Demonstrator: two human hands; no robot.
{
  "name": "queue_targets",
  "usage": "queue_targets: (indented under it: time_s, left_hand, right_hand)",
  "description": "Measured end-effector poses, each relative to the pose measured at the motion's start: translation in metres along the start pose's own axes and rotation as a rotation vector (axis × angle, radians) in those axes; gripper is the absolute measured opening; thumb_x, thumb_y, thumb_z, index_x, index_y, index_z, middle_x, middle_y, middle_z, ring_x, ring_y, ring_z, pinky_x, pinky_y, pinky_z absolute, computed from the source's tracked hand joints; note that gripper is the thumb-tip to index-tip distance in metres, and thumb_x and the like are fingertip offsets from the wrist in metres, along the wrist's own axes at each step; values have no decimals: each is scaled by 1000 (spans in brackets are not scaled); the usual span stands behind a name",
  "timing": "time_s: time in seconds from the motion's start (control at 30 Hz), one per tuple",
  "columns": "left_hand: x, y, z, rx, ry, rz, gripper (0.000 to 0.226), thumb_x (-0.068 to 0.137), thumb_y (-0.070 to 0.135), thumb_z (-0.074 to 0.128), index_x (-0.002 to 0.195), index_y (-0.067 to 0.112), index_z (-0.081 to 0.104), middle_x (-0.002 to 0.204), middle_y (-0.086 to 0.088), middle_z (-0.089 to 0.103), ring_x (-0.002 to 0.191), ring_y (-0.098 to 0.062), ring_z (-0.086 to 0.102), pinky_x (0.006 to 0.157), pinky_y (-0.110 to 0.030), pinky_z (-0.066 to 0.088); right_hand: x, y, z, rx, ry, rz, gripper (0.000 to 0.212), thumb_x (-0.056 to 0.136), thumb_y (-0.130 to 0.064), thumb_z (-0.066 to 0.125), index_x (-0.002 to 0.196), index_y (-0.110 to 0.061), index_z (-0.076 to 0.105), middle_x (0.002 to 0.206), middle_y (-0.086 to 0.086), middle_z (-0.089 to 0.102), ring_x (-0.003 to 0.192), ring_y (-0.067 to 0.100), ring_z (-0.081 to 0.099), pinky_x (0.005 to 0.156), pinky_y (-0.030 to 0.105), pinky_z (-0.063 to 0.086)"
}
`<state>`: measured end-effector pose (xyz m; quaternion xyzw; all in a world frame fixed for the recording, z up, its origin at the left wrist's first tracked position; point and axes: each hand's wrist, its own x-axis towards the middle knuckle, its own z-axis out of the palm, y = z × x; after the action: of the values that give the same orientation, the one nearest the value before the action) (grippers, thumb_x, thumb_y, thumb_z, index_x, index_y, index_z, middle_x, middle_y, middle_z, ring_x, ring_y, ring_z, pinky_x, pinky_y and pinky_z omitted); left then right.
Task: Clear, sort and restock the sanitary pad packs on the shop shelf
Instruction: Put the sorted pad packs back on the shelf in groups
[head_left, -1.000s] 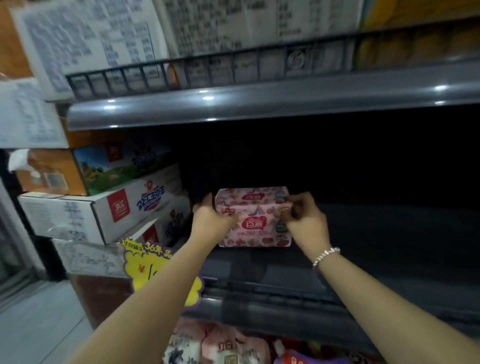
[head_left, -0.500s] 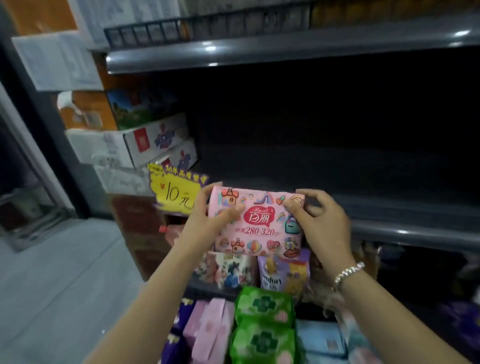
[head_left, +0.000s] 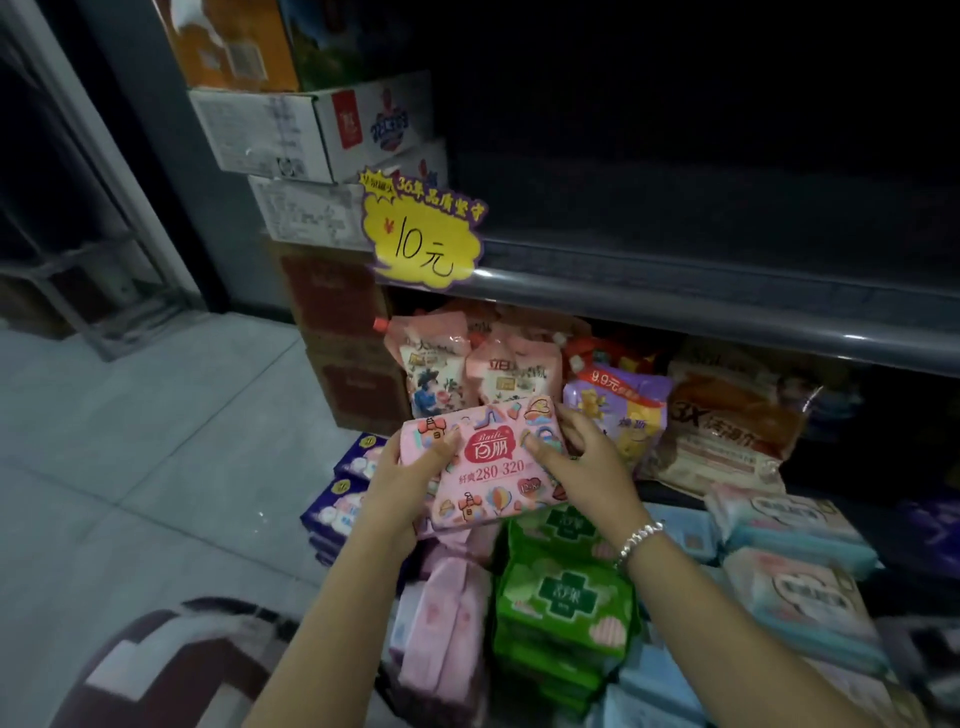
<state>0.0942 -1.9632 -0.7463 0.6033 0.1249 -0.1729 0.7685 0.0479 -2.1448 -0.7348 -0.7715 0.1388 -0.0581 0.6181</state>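
At far left, stacked cardboard boxes (head_left: 332, 135) stand beside the shelf, and a yellow 10元 price tag (head_left: 423, 236) hangs from the grey shelf edge (head_left: 727, 306). The left hand (head_left: 402, 480) grips the pink Baili pad pack (head_left: 491, 465) by its left end, thumb on its face; the right hand (head_left: 589, 465) clasps its right end. The pack is held above green pad packs (head_left: 563, 597) and pale blue ones (head_left: 795, 587), possibly wipes, blurred.
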Motion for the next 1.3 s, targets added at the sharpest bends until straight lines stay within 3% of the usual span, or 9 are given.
queue_targets:
  time_s: [0.13,0.23,0.37,0.5,0.6,0.87,1.0,1.17,1.3]
  left_hand:
    - [12,-26,-23,-144,184,-55,67,77,23,80,133,9,46,107,-18,70,82,-33,72,65,-44,60]
    - [14,-45,-30,-138,326,-69,75,78,31,79,137,13,37,112,-15,65,81,-30,71,71,-43,59]
    - [17,-66,-32,-216,450,-154,85,79,38,77,145,19,27,109,-15,62,78,-30,68,67,-41,57]
    - [27,-82,-31,-223,511,-163,86,79,42,75,145,19,24,91,-7,57,73,-25,65,62,-36,54]
    - [43,-96,-29,-256,496,-187,84,79,41,76,141,19,24,98,-10,61,78,-27,66,73,-42,56]
    - [56,-142,-29,-342,467,-370,70,77,26,81,127,-2,42,110,-26,62,90,-39,67,74,-48,57]
    - [83,-181,-44,-56,527,-413,105,39,71,81,118,8,52,116,-21,61,97,-41,64,86,-55,53]
    - [66,-160,-45,282,522,-267,65,52,73,66,93,23,60,108,-8,63,96,-30,64,90,-49,52]
    - [51,-142,-40,586,499,-88,54,78,54,68,121,22,60,122,-5,58,113,-26,54,100,-51,41]
  right_hand:
    - [4,22,27,-70,-58,72,53,91,-22,65,140,-21,46,119,-10,57,70,-13,51,53,5,44]
    - [13,38,46,-160,-80,67,54,91,-27,65,141,-24,45,137,-6,53,95,6,62,72,16,53]
    - [31,56,64,-212,-159,115,53,91,-26,65,141,-24,46,132,-3,58,92,9,62,64,12,50]
    - [53,67,73,-225,-213,168,53,91,-20,66,140,-24,47,125,-2,61,97,13,64,82,31,57]
    - [71,68,76,-323,-270,159,55,92,-20,64,143,-24,43,123,-5,54,96,12,60,66,14,51]
    - [91,93,85,-914,-375,81,58,86,-45,65,140,-36,45,143,-3,48,131,22,41,110,33,30]
    - [89,101,90,-954,-345,21,59,86,-47,65,140,-36,44,144,-7,47,131,21,38,107,32,25]
    - [81,106,87,-993,-298,-26,62,85,-53,64,141,-39,41,145,-8,46,133,19,37,109,33,22]
    - [72,108,84,-996,-292,-46,67,85,-55,62,145,-40,36,153,-8,36,139,17,30,114,34,17]
